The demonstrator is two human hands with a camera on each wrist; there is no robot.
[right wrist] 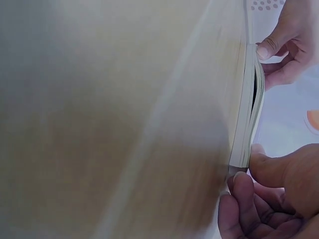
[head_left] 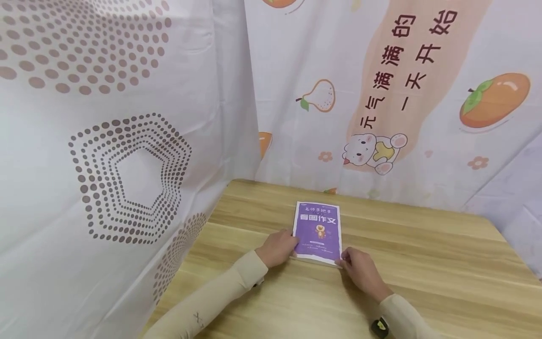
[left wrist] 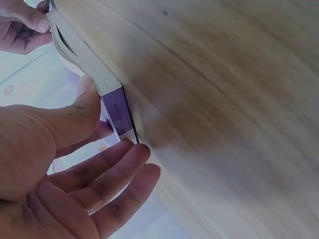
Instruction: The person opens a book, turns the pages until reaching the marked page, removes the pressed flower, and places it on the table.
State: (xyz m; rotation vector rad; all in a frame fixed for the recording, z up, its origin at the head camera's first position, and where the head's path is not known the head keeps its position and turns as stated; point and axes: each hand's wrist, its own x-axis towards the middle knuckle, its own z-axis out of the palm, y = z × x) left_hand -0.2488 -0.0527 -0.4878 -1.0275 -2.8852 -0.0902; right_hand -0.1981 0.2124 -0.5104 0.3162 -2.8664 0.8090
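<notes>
Apparently steadying a purple-and-white rectangular paperback (head_left: pixel 317 233) on the brown wood-grain worktop (head_left: pixel 432 263), with fingers of left hand (head_left: pixel 277 248) and right hand (head_left: pixel 361 269) clamped on near corners, likely needing even pressure next.

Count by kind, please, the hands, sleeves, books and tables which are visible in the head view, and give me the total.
Hands: 2
Sleeves: 2
Book: 1
Table: 1
Total: 6

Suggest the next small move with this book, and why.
Perhaps open the purple book slightly with the right hand: its thumb is at the corner opposite the spine, pages part between the hands, and the left hand holds the spine side.
</notes>
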